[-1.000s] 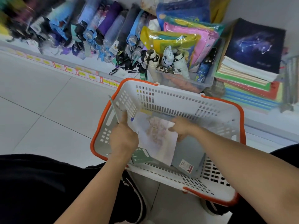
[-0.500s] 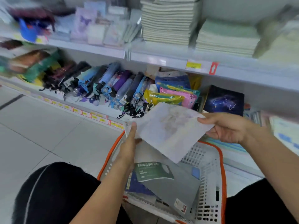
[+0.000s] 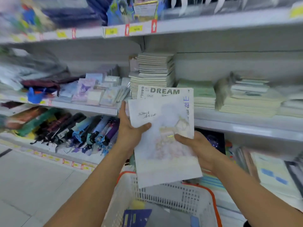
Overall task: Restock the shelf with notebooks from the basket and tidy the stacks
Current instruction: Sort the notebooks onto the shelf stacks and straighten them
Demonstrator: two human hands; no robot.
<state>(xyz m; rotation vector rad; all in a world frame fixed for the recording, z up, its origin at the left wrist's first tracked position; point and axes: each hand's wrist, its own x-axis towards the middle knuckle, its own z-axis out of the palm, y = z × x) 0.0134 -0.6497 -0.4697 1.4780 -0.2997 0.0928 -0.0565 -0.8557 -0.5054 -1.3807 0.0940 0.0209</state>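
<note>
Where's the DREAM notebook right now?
In the head view it sits centre frame: the DREAM notebook is behind the pale illustrated notebook, both held by the left hand and right hand above the basket.

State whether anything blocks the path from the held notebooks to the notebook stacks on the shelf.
Nothing visible does. The left hand and right hand hold the notebooks before the tall notebook stack, with open air between.

Bright, even shop light; heavy motion blur at edges, centre sharper; wide-angle bending.
</note>
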